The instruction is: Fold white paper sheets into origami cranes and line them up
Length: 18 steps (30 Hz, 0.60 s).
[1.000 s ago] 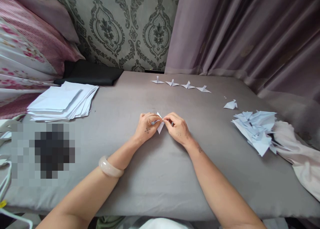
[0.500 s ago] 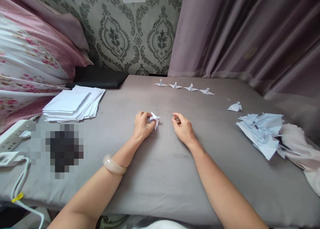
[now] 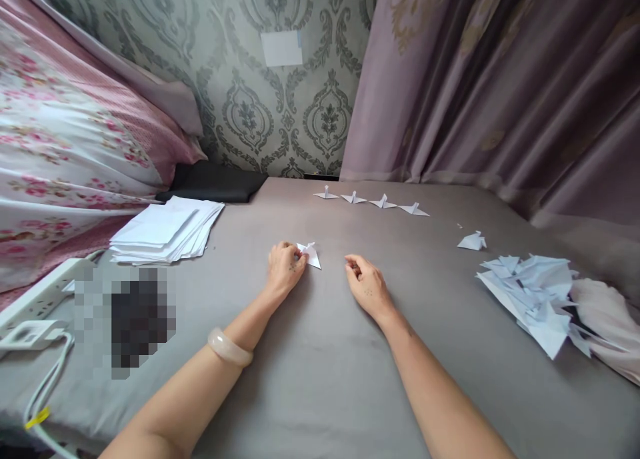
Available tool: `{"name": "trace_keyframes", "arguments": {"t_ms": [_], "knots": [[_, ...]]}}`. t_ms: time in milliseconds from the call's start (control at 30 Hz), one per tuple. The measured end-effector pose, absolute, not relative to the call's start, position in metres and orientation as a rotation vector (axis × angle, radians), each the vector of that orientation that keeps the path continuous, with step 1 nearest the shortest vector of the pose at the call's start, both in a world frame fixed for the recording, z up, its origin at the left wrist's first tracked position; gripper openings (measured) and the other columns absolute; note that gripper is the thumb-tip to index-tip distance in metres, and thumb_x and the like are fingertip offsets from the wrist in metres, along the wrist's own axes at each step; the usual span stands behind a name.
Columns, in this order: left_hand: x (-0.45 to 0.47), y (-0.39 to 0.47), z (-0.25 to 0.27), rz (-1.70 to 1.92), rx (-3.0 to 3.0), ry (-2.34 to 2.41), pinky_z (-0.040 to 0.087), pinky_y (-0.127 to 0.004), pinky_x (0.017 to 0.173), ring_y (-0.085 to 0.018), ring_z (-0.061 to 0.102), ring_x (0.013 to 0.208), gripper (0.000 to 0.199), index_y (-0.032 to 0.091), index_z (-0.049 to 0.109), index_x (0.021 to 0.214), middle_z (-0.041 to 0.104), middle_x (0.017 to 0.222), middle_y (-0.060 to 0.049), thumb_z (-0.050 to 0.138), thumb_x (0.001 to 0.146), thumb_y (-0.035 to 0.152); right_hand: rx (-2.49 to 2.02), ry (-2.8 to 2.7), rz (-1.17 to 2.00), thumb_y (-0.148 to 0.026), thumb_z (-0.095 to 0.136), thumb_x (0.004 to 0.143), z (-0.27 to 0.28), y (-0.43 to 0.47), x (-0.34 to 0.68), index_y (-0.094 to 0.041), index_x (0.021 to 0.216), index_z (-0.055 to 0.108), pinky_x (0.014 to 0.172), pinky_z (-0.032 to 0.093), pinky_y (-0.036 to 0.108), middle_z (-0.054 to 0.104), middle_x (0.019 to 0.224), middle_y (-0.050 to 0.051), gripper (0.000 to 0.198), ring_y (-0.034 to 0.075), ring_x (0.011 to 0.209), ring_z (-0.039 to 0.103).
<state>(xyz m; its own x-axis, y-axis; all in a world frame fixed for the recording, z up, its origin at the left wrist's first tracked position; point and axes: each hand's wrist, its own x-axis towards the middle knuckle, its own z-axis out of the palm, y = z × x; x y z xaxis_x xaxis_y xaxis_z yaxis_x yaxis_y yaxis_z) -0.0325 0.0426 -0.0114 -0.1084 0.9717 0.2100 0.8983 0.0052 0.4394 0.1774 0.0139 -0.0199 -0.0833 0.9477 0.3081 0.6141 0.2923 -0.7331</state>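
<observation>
Near the middle of the grey-covered table, my left hand [image 3: 286,272] pinches a small white origami crane [image 3: 312,255] between thumb and fingers. One pointed wing sticks out to the right of the fingertips, and part of the crane is hidden behind them. A pale bangle circles my left wrist. My right hand [image 3: 367,282] rests to the right, apart from the crane. Its fingers curl loosely with a gap at the thumb, and nothing shows in them. Beyond both hands, several finished paper cranes [image 3: 383,202] with spread wings stand in a row.
A stack of white paper sheets [image 3: 165,235] lies at the left, in front of a black folded item [image 3: 217,182]. At the right are a single folded crane [image 3: 472,241], a pile of folded paper [image 3: 533,292] and a pale cloth [image 3: 605,312]. A power strip [image 3: 47,292] sits far left.
The view has tilted up, so the table appears lower. The crane has turned in my left hand, its wing now pointing down to the right. My right hand's fingers have curled slightly more.
</observation>
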Motion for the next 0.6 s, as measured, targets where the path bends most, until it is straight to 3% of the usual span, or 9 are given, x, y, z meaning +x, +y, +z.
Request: {"name": "trace_keyframes", "arguments": {"t_ms": [600], "knots": [[-0.052,0.194,-0.001,0.632,1.864,2.398,0.039,-0.038,0.087,-0.032,0.054,0.105,0.034,0.012,0.072,0.094,0.065,0.106,-0.018,0.047,0.085,0.034,-1.433,-1.835,0.539,-0.019,0.041,0.086,-0.010,0.010,0.176,-0.022,0.099,0.063,0.075,0.049,0.031,0.067,0.093,0.005,0.026,0.018,0.082,0.063]]}}
